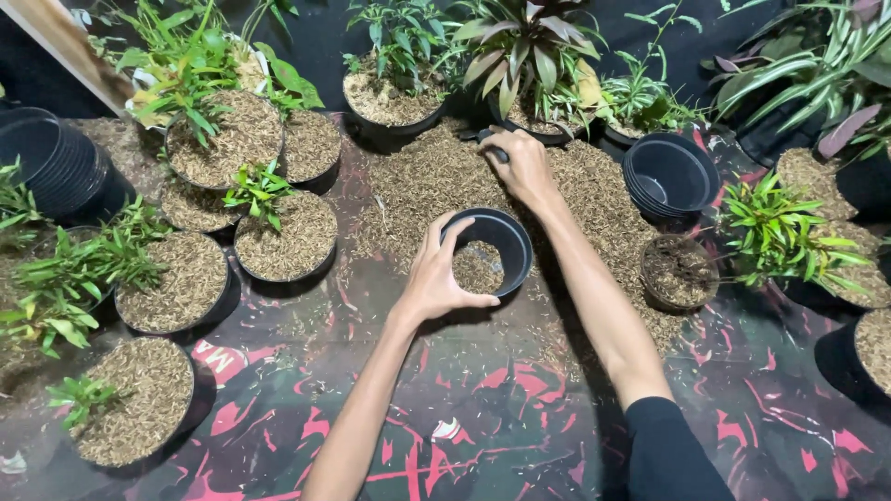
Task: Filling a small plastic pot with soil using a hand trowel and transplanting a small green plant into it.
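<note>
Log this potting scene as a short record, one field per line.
Left hand: left hand grips the rim of a tilted black pot
Pot contents: partly filled with husk mix
Right hand: right hand closed on a dark handle at the husk pile
Empty pots: stack of black pots to the right
Filled pots: planted pots to the left
Surface: dark sheet with red marks

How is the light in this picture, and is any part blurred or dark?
Head view: bright light from above on the husk pile and both arms; right hand and left hand sharp; the arms cast shadows on the mat; the top edge falls into darkness.
</note>
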